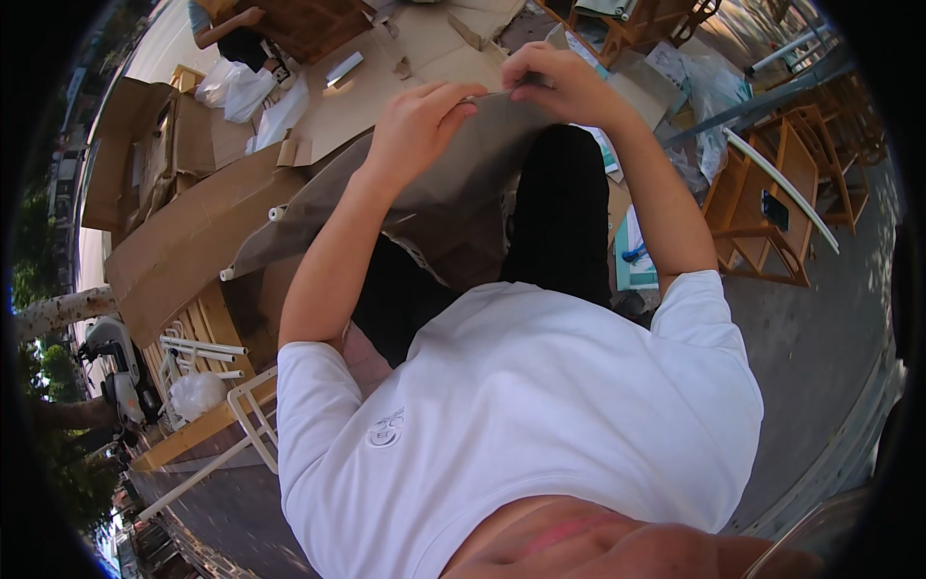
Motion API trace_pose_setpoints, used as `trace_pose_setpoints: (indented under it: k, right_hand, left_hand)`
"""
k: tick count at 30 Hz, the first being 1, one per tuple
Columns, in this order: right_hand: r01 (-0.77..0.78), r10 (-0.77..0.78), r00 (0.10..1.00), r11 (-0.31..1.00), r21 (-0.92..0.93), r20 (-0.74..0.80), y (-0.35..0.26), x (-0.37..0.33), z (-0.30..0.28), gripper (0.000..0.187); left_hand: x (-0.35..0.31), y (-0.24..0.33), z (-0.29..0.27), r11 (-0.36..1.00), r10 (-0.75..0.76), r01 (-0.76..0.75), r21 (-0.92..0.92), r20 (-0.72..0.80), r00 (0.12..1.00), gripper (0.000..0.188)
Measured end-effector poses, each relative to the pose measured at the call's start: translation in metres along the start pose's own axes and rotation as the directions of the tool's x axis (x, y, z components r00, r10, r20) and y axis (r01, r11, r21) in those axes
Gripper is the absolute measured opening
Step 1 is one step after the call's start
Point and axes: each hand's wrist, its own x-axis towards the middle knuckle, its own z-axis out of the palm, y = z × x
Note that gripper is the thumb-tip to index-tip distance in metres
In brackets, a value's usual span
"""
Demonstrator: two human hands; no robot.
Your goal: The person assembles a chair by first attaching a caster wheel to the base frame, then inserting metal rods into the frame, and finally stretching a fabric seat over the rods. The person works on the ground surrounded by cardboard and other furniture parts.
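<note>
A grey-brown fabric panel (386, 183) drapes across my lap and legs. Two white tube ends (278, 213) stick out at its left side. My left hand (424, 121) is closed on the panel's far edge, thumb and fingers pressed together. Close by on the right, my right hand (559, 85) pinches the same edge. The edge between the two hands is pulled fairly straight. Any small part held in the fingertips is too small to make out.
Flattened cardboard (203, 232) lies to the left and ahead. At the far left another person (236, 34) handles a brown wooden piece (309, 24). Wooden furniture (772, 193) with a phone (775, 209) stands right. White metal frames (256, 415) lean left; plastic bags (236, 89) lie about.
</note>
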Motion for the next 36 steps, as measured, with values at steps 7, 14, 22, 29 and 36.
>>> trace_pose_setpoints:
  k: [7,14,22,29,36]
  right_hand:
    - [-0.09,0.085,0.995,0.99,0.105,0.051,-0.008,0.002,-0.002,0.022]
    - [-0.139,0.139,0.99,0.978,0.157,0.012,-0.003,0.001,0.001,0.022]
    - [-0.12,0.119,0.993,0.986,0.113,0.011,-0.007,0.002,0.002,0.021]
    - [-0.027,0.026,1.0,0.999,-0.02,-0.017,-0.01,0.004,0.005,0.015]
    - [-0.02,0.009,0.989,0.997,-0.072,-0.144,-0.006,-0.006,0.005,0.017]
  left_hand:
    - [-0.004,-0.011,-0.001,0.932,0.285,-0.269,0.243,-0.031,0.958,0.024]
    - [-0.003,-0.012,0.003,0.894,0.378,-0.341,0.292,-0.078,0.923,0.027]
    - [-0.001,-0.018,0.001,0.944,0.27,-0.262,0.199,-0.013,0.963,0.019]
    - [0.008,0.001,-0.011,0.994,-0.025,0.044,-0.099,0.187,0.982,0.019]
    - [0.018,0.008,-0.011,0.995,-0.06,0.08,-0.066,0.258,0.964,0.017]
